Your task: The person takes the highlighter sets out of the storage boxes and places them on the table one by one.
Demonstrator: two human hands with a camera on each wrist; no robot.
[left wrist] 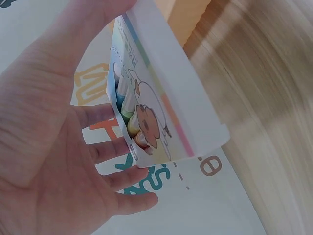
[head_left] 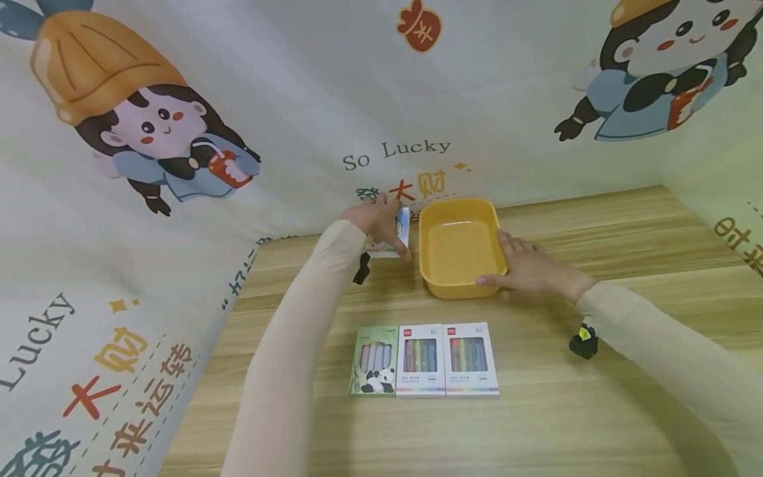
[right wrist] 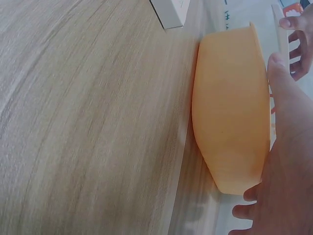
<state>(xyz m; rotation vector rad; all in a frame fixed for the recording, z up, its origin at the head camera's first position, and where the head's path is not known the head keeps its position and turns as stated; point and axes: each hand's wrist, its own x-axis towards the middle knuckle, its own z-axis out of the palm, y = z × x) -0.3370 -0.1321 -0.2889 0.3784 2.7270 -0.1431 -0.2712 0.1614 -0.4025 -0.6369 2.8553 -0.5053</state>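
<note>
My left hand [head_left: 377, 222] holds a small white box of coloured pens [left wrist: 149, 93] with a cartoon animal on its front. The thumb is on one side and spread fingers on the other; part of the box is hidden behind the hand in the head view. The box is tilted, left of a yellow plastic basin [head_left: 461, 248]. With its thumb along the rim and fingers at the outer right side, my right hand [head_left: 533, 266] grips this basin. Nothing lies inside it.
In front of the basin, side by side, lie a green panda box of pens [head_left: 375, 377] and two white pen boxes [head_left: 420, 382], [head_left: 472, 382]. A printed cloth [head_left: 310, 126] hangs behind the wooden table [head_left: 566, 411].
</note>
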